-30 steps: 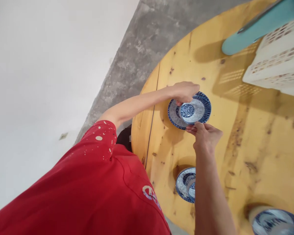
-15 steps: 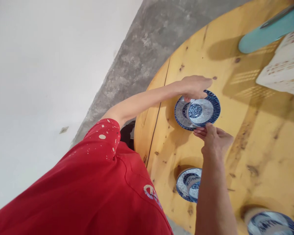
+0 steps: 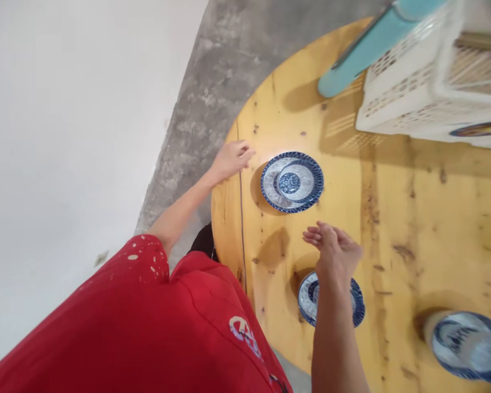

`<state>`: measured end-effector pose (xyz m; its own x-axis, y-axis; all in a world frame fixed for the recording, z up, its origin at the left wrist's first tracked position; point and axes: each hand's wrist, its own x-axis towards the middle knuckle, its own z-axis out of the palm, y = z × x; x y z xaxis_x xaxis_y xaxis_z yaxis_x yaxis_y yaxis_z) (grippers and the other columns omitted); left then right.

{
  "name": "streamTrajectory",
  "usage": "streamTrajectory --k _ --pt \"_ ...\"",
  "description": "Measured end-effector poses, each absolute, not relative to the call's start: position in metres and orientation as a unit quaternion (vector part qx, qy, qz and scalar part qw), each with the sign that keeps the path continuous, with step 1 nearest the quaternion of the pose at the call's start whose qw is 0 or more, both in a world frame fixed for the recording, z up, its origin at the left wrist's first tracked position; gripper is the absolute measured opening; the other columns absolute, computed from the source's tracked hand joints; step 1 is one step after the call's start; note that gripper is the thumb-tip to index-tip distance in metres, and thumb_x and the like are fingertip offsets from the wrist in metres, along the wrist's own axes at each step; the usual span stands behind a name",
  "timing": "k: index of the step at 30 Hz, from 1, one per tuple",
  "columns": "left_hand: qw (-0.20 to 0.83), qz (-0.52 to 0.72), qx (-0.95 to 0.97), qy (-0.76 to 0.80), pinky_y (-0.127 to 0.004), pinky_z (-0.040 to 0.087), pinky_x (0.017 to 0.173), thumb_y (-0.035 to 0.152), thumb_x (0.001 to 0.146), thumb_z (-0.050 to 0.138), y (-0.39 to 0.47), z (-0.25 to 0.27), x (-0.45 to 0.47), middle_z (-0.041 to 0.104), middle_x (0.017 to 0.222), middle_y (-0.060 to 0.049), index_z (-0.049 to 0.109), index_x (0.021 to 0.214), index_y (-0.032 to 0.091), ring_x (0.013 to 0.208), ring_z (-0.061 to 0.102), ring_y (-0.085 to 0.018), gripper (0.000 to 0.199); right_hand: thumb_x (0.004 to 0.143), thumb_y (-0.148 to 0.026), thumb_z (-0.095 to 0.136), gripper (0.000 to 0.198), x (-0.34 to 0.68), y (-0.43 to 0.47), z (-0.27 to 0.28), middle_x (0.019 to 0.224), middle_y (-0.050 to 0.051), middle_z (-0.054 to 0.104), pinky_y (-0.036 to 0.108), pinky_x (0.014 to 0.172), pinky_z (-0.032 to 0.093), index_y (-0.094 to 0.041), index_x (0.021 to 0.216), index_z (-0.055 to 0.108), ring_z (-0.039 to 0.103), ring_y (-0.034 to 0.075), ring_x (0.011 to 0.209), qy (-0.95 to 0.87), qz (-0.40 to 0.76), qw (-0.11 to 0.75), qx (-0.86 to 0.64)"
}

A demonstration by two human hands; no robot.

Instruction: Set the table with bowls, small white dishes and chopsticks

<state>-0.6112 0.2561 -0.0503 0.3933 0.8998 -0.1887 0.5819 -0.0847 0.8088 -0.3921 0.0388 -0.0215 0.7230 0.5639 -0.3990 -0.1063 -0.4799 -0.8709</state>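
Observation:
A blue-and-white patterned bowl (image 3: pixel 314 188) stands on the wooden table between my hands, touched by neither. A smaller round form shows inside its rim; whether it is a second dish I cannot tell. My left hand (image 3: pixel 232 159) is off to its left, over the table's edge, fingers loosely bent and holding nothing. Below and right of the bowl hovers my right hand (image 3: pixel 334 245), its fingers stretched out and empty. My right forearm partly covers a second blue-and-white bowl (image 3: pixel 306 299).
A third blue-and-white bowl (image 3: pixel 470 344) stands at the lower right of the round wooden table (image 3: pixel 393 229). At the upper right is a white perforated plastic basket (image 3: pixel 417 98), with a turquoise cylindrical object (image 3: pixel 364 54) beside it. A white wall (image 3: pixel 73 120) rises on the left.
Both hands have let go of the bowl. My left hand has drawn back left, and my right hand has moved down away from the rim. The view has shifted, showing more of the basket.

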Motion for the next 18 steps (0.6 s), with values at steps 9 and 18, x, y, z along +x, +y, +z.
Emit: streamTrajectory --k 9,18 --pt "0.391 0.195 0.575 0.691 -0.024 0.047 0.063 0.04 0.091 0.043 0.17 -0.067 -0.701 0.069 0.07 0.002 0.058 0.082 0.022 0.057 0.061 -0.013 0.025 0.059 -0.068 0.079 0.056 -0.471 -0.083 -0.056 0.069 0.007 0.071 0.029 0.055 0.056 -0.014 0.075 0.072 0.066 0.02 0.059 0.007 0.427 0.477 -0.768" --pt "0.489 0.115 0.778 0.377 -0.025 0.051 0.069 0.038 0.09 0.046 0.118 -0.039 -0.603 0.071 0.077 -0.001 0.065 0.093 0.024 0.067 0.066 -0.015 0.024 0.052 -0.071 0.08 0.064 -0.522 -0.091 -0.057 0.071 0.008 0.073 0.032 0.057 0.057 -0.015 0.082 0.073 0.068 0.023 0.059 0.094 0.412 0.536 -0.731"
